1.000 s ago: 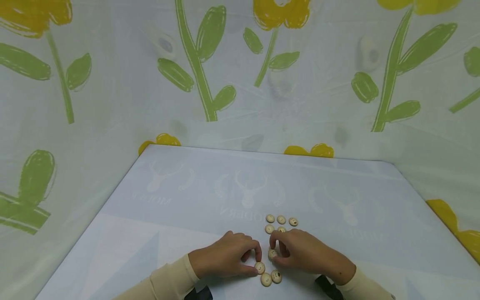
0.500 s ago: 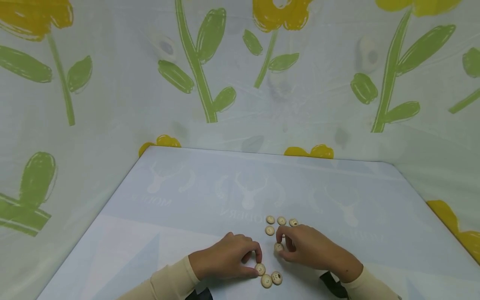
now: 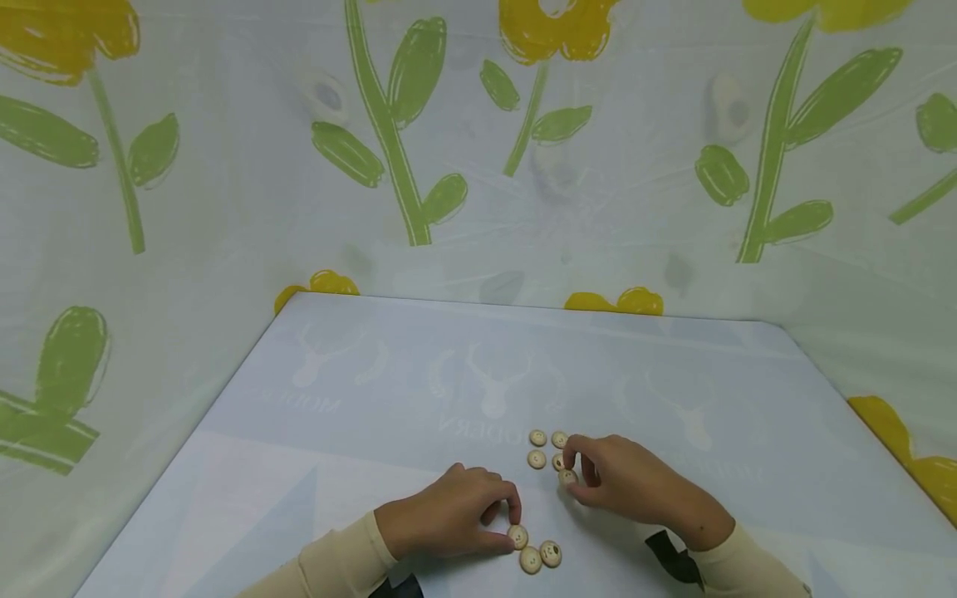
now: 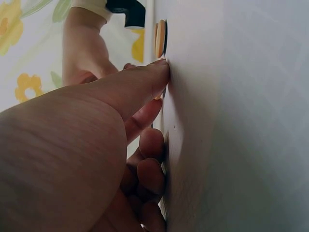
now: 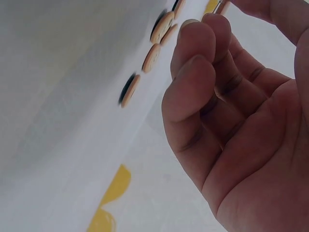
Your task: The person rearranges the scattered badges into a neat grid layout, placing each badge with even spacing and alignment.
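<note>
The right hand (image 3: 624, 477) has shifted forward, closely pinching a round wood-toned disc (image 3: 568, 478); the left hand (image 3: 452, 513) pinches another disc (image 3: 518, 536).

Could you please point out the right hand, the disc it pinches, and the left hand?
Right hand (image 3: 626, 473): head view, on the back of the hand.
Pinched disc (image 3: 566, 477): head view, on its visible face.
Left hand (image 3: 456, 511): head view, on the back of the hand.

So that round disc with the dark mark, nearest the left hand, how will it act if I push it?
The dark-marked disc is probably light, looking small beside the left hand. Lying flat on the table, it would likely slide, not roll. Pushed toward that hand, it may nudge the neighbouring disc.
</note>
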{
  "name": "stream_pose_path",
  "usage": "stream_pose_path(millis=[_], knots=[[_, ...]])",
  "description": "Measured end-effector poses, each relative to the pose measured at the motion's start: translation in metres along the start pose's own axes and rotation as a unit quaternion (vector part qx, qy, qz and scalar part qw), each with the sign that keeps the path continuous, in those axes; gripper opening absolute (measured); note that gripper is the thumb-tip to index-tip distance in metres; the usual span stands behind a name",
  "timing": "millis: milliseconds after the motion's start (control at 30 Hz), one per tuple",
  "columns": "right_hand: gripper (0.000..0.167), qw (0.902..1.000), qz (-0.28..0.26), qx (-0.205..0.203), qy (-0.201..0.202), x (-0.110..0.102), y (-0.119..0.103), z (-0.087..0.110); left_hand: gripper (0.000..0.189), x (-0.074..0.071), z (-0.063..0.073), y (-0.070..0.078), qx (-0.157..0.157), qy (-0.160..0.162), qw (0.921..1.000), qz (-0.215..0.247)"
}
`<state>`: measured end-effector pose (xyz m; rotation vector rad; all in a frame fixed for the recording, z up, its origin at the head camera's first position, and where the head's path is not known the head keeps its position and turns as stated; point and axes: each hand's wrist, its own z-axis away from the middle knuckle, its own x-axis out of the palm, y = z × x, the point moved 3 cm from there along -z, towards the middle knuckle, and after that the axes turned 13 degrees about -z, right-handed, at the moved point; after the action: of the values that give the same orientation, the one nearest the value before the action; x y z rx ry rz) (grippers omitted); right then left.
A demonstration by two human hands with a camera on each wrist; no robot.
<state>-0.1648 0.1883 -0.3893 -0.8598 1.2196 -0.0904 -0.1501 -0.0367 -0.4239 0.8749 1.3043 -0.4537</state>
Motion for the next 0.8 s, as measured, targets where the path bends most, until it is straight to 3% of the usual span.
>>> stream_pose_path(millis=[800], knots=[[0.018,0.9984,0.013,0.049,0.025,-0.006,0.020,-0.002,0.019,0.002,-0.001,0.000,-0.004,-0.001,1.0000,0.000]])
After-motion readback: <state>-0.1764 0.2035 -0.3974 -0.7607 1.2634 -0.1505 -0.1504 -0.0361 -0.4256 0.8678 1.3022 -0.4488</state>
